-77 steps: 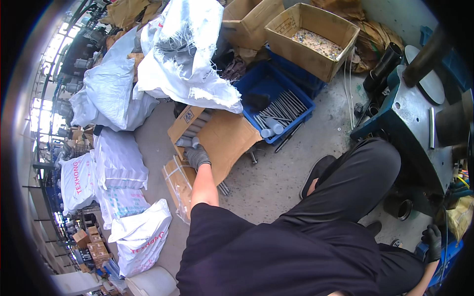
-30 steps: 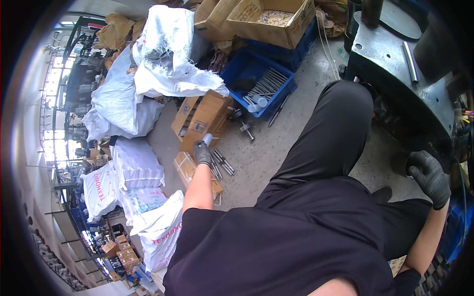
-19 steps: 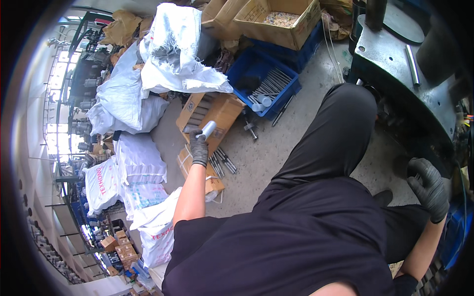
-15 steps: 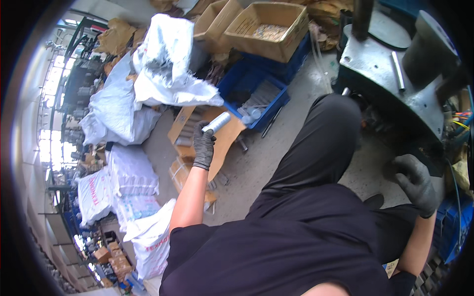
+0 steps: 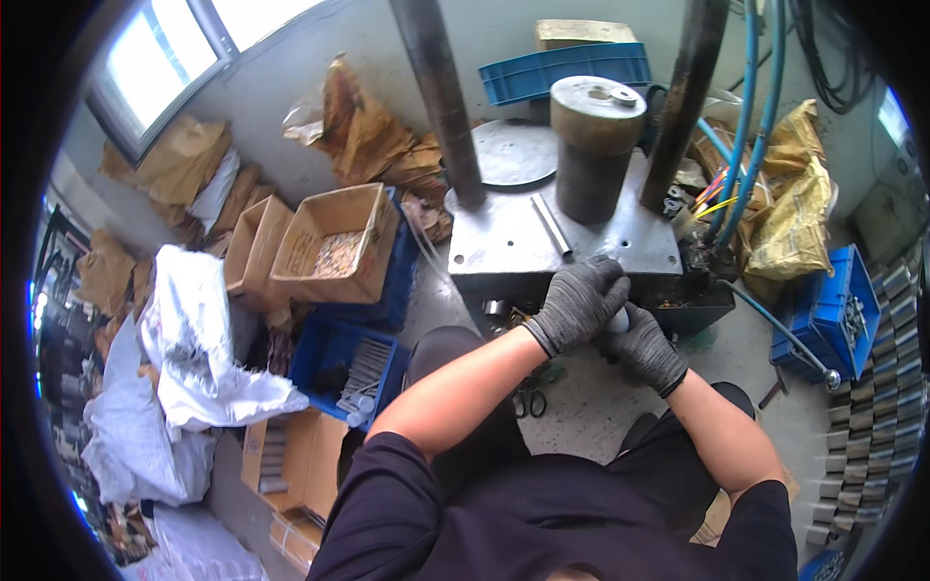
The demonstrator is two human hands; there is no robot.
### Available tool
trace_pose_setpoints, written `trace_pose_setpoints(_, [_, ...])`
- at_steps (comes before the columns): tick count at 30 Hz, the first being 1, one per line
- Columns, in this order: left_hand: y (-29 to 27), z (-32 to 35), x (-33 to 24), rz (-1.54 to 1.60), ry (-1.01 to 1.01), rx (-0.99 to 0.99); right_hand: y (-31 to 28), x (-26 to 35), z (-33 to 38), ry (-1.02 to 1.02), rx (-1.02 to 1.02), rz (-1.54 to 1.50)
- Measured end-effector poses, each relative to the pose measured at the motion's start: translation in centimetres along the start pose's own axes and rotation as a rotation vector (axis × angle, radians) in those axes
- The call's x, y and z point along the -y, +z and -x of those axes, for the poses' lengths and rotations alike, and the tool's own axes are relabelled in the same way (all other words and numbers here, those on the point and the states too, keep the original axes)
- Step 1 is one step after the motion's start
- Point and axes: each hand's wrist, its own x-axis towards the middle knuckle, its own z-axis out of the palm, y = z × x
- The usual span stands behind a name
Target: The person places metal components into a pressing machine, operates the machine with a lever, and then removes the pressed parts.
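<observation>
My left hand [image 5: 579, 302], in a grey knitted glove, is closed around a pale silvery cylinder [image 5: 619, 321]. Only a small part of the cylinder shows between the gloves. From the other side my right hand [image 5: 642, 351], gloved alike, has its fingers closed on the same piece. Both hands meet just off the front edge of a metal press table [image 5: 494, 242]. On its top, beyond my left hand, lies a bare metal tube [image 5: 551, 226]. Behind it stands a thick dark steel cylinder [image 5: 591, 174], with a small ring [image 5: 623, 97] on its top face.
Two steel columns [image 5: 446, 107] rise from the table. To the left are a blue crate [image 5: 392, 387] with metal rods, an open cardboard box [image 5: 315, 465] with tubes, and white sacks [image 5: 199, 339]. A blue bin [image 5: 823, 320] and stacked metal pieces [image 5: 867, 416] stand right.
My view has swung right to the press table. My left hand has carried the cylinder from above the cardboard box to the table's front, where my right hand, formerly empty, has joined it.
</observation>
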Motion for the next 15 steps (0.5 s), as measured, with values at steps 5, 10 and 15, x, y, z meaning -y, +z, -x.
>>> trace_pose_setpoints(5, [4.6,-0.3,2.9,0.397,-0.147,-0.193,-1.5,-2.2,0.2,0.122,0.074,-0.368])
trace_pose_setpoints(10, [3.5,-2.0,3.3,0.387,-0.016,-0.149,-0.9,-0.5,-0.2,0.139,0.152,-0.646])
trace_pose_setpoints(15, [2.5,-3.9,5.6,-0.106,0.258,-0.192,-1.7,1.0,-2.0,0.006,-0.139,-0.92])
